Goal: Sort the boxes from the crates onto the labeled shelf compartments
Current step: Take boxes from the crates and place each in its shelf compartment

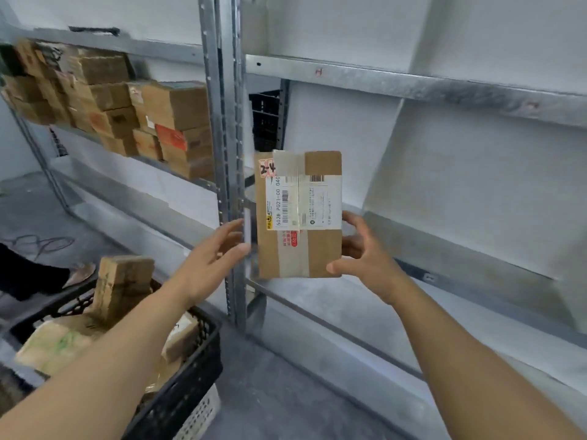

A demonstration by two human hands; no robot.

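Observation:
A flat cardboard box [320, 252] with a white shipping label and a red-framed tag handwritten "2-4" is held upright in front of the metal shelf's [413, 87] middle compartment. My right hand [365, 258] grips its lower right edge, thumb on the front face and fingers behind. My left hand [212, 258] is beside the box's left edge with straight fingers, its fingertips at or just short of the side. A black plastic crate [187, 385] at the lower left holds several more cardboard boxes [124, 287].
The left shelf bay holds several stacked cardboard boxes [171, 106]. A grey upright post [225, 122] divides the two bays. Red marks sit on the right bay's rails. Another black crate [266, 115] stands behind the post. A person's foot [79, 273] is at the left.

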